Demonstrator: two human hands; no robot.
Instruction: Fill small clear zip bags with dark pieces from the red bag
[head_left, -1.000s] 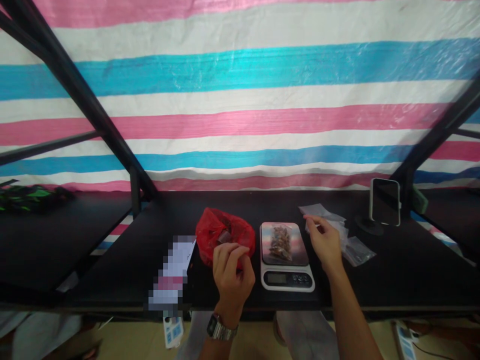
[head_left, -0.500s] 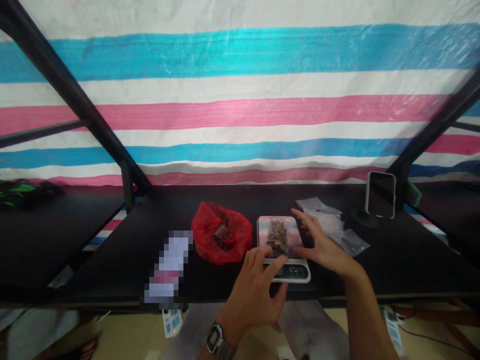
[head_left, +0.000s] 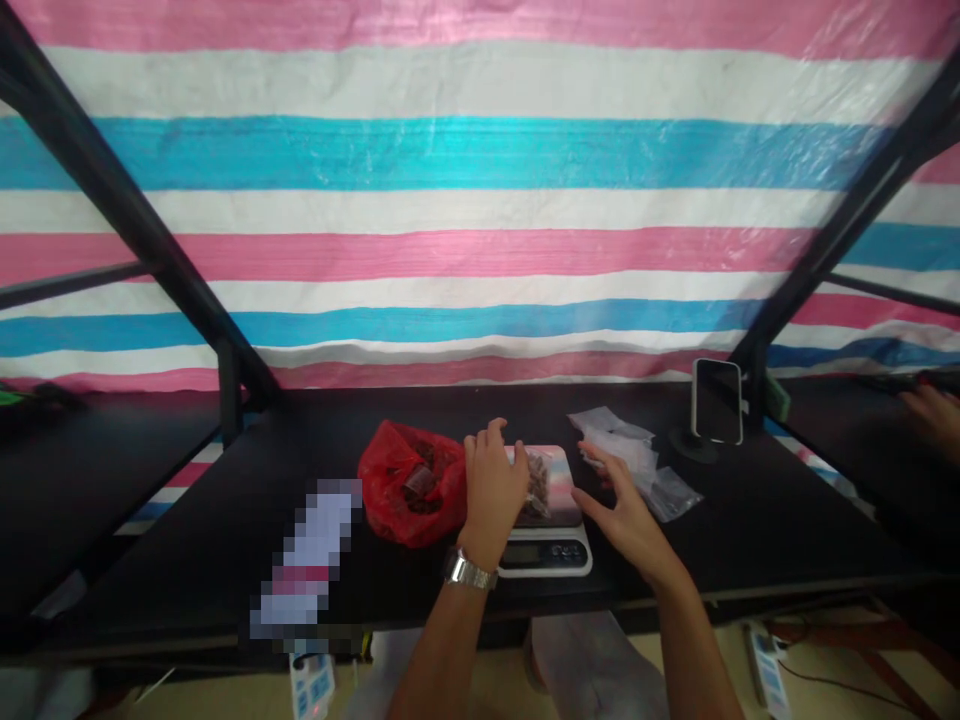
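A white digital kitchen scale (head_left: 559,548) sits on the black table, with a clear plastic bag of brown bits (head_left: 537,488) on its shiny plate. My left hand (head_left: 495,490) is over the scale's left side, fingers apart, covering part of the plate and beside the bag. To the right of the scale, my right hand (head_left: 626,510) hovers open and holds nothing, its thumb near the plate's edge. A red plastic bag (head_left: 375,490) stands open left of my left hand. Inside it lie brown bits and a small clear container (head_left: 420,483).
Flat clear plastic bags (head_left: 622,445) lie right of the scale. Behind them stands a phone-like screen on a stand (head_left: 718,400). A blurred-out pale item (head_left: 311,555) lies at the left front. Another person's hand (head_left: 934,410) shows at far right. Striped sheeting (head_left: 480,210) hangs behind.
My left hand has moved from the scale's front up to its left side. My right hand has drawn slightly away from the plate. The camera view has tilted up and shifted right.
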